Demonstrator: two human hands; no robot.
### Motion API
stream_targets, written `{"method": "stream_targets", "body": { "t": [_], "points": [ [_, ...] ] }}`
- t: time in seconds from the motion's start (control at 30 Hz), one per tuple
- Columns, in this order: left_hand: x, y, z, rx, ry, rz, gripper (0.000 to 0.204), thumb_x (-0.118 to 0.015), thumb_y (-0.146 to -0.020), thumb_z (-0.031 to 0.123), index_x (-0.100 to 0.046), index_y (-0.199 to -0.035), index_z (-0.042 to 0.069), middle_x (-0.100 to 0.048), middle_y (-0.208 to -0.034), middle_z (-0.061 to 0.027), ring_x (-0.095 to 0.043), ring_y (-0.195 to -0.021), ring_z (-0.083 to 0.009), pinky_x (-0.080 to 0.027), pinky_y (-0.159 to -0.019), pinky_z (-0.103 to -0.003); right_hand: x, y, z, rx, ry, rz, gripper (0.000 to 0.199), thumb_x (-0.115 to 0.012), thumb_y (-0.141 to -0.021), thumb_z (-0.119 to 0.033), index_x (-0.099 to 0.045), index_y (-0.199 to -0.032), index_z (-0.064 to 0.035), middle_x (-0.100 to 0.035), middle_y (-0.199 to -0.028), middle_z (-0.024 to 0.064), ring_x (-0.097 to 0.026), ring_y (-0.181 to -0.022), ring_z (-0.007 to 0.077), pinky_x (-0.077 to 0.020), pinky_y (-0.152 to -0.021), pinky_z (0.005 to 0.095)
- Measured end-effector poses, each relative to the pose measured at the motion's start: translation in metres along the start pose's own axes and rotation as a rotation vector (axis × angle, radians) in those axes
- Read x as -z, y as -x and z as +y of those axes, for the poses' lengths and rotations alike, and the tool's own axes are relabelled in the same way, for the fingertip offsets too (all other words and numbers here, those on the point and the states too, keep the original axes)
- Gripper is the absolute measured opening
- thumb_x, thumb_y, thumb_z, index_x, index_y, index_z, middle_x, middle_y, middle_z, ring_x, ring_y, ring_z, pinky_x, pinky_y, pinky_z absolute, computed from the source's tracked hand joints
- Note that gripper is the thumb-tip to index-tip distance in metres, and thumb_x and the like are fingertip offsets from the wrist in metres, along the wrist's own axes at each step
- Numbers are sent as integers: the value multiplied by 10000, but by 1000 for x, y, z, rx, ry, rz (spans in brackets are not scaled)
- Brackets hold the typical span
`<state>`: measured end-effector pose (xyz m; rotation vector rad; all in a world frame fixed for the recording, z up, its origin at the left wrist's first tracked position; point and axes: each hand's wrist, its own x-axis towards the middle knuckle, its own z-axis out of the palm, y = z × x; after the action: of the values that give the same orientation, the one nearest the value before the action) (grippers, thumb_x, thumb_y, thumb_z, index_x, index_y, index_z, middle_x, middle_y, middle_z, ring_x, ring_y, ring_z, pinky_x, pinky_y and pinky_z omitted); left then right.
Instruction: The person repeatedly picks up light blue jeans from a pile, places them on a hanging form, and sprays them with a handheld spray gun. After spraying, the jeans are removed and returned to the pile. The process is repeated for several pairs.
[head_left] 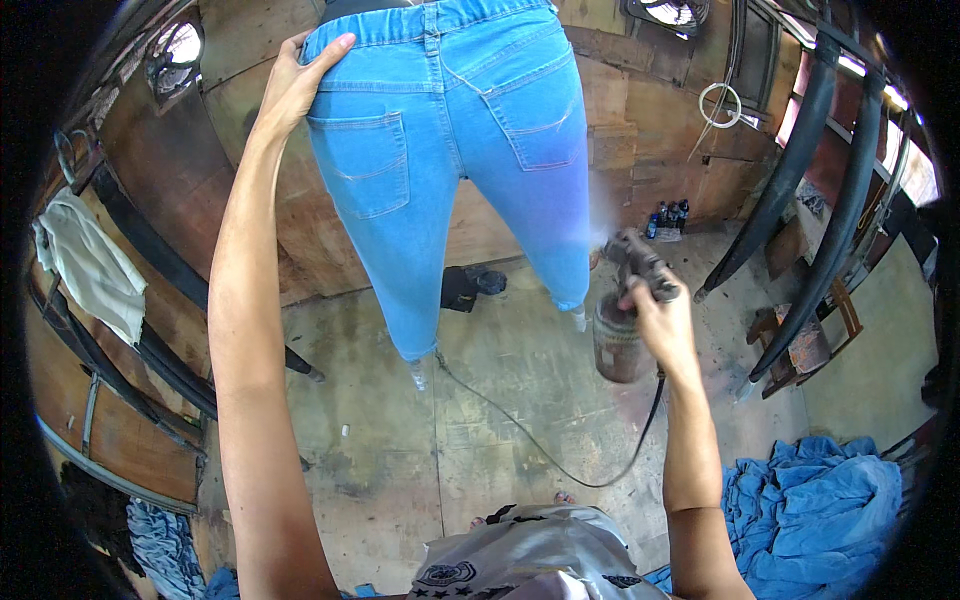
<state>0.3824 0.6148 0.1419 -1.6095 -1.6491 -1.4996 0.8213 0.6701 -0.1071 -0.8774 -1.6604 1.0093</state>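
Light-blue jeans (385, 240) hang in front of me with the back pockets facing me and the legs spread on a form; clear material shows below both hems. My left hand (297, 80) grips the left side of the waistband, its thumb on the near face and the fingers mostly hidden. To the right of the jeans, my right hand (664, 318) is wrapped around a spray gun (640, 262) with a stained cup under it. A pale mist leaves the nozzle towards the right leg, where the cloth looks purplish. A dark hose (560, 477) runs from the gun down across the floor.
Blue garments lie heaped (815, 515) at the lower right. Black padded tubes (830, 230) stand at the right, near a wooden chair (815, 335). Several small bottles (668, 217) stand by the back wall. A pale cloth (92, 262) hangs on the left rack.
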Motion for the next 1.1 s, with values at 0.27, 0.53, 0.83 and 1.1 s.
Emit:
{"method": "stream_targets", "body": {
  "t": [0.27,0.53,0.83,1.1],
  "points": [
    [1,17,18,29,-50,53,1131,-746,-684,709,-414,-1354,-140,-570,-1211,-360,-616,-1131,-407,-502,-968,-447,-31,17,-35,127,-198,-35,526,-531,-907,14,-477,-1430,-4,-717,-1053,109,-622,-805,93,-504,-808,254],
    [0,24,52,21,-134,40,1184,-676,-711,751,-372,-1358,-193,-507,-1257,-411,-570,-1166,-480,-476,-998,-486,-61,17,-67,344,-254,147,410,-554,-956,-47,-543,-1364,-7,-645,-825,28,-469,-559,30,-381,-501,207],
    [-5,30,84,175,-267,87,1093,-752,-741,597,-281,-1352,-178,-379,-1390,-381,-426,-1315,-469,-380,-1096,-445,-87,45,-23,8,79,-146,472,-548,-888,-10,-557,-1360,-16,-726,-1008,151,-653,-841,120,-507,-815,277],
    [-10,22,95,206,-401,101,1181,-767,-683,655,-247,-1367,-154,-356,-1421,-346,-439,-1305,-464,-409,-1065,-482,-83,77,-89,85,-429,-44,512,-556,-941,-56,-456,-1441,-12,-642,-758,31,-425,-462,19,-352,-419,186]
  ]
}}
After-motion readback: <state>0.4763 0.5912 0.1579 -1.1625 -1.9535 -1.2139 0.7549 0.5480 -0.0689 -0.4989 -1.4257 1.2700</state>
